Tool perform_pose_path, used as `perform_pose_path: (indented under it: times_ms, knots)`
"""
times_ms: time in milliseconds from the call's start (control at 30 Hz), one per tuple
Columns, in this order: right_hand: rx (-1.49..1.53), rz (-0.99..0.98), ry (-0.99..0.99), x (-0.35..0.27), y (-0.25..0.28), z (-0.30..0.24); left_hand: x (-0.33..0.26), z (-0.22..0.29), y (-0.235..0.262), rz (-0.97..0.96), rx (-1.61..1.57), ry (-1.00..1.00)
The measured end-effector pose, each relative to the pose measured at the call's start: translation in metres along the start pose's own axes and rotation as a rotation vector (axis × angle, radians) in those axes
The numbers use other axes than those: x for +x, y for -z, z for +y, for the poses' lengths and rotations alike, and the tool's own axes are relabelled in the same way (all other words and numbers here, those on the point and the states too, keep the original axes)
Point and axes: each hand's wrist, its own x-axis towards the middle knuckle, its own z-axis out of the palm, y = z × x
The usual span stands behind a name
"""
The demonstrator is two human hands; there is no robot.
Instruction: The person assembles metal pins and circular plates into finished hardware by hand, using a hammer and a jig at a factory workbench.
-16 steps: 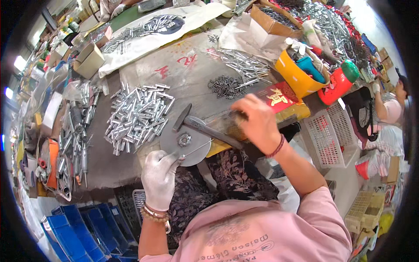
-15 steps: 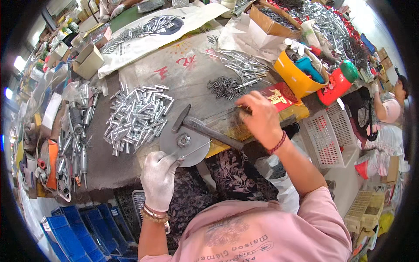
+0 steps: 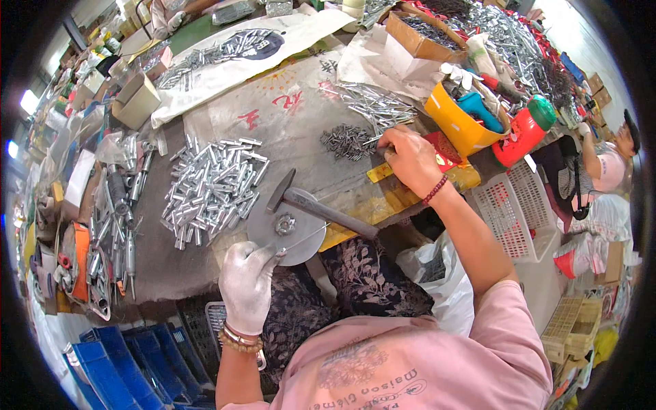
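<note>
My left hand (image 3: 247, 283), in a white glove, pinches a thin metal rod (image 3: 304, 236) that slants over a round grey metal disc (image 3: 263, 219). A small metal nut-like piece (image 3: 285, 224) sits at the disc's middle. Across the disc's right side lies a hammer (image 3: 328, 210), its head to the left. My bare right hand (image 3: 415, 164) reaches to the right edge of a pile of small dark pins (image 3: 345, 141), below a heap of longer silver rods (image 3: 379, 106). Its fingers are drawn together; whatever is between them is too small to make out.
A pile of short silver tubes (image 3: 212, 191) lies left of the disc. A yellow container (image 3: 454, 123), a red bottle with green cap (image 3: 523, 137) and a cardboard box (image 3: 420, 44) stand at right. Blue bins (image 3: 116, 369) are below left. Another person (image 3: 608, 164) works at far right.
My right hand has moved away from me and lowered to the dark pins, its fingers closing together. The left hand keeps the rod over the disc, nearly still.
</note>
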Motion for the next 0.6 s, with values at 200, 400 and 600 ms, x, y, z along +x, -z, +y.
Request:
perform_pose_path:
  times_ms: [200, 400, 600]
  knots:
    - [-0.069, 0.048, 0.071, -0.009, 0.013, -0.034, 0.005, 0.002, -0.003, 0.036, 0.007, -0.02]
    - [0.385, -0.166, 0.415, -0.037, 0.008, -0.133, 0.006, 0.004, 0.0, 0.013, 0.043, -0.007]
    - [0.551, -0.306, 0.582, -0.039, -0.022, -0.182, 0.006, -0.001, -0.001, -0.039, 0.083, -0.013]
